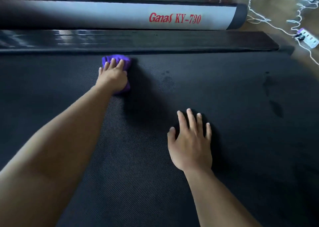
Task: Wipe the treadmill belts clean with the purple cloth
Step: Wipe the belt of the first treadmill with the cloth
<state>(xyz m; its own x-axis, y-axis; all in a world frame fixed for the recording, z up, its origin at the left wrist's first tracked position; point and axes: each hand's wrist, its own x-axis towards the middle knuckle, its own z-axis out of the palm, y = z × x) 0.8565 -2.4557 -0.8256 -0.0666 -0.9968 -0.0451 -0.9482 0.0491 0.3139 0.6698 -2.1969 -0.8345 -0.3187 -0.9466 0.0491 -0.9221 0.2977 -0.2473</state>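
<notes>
The left hand (112, 77) presses its fingers down over the bunched purple cloth (117, 61) at the far edge of the black ribbed treadmill belt (138, 166), so I'd drag it flat-palmed toward the dark smudges (166, 80) right of that grip, while the empty right hand (190, 145), fingers spread, braces nearer.

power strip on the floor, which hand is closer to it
Right. The right hand lies flat on the treadmill belt, well short of the power strip at the far right. The left hand presses the purple cloth further left, farther away.
</notes>
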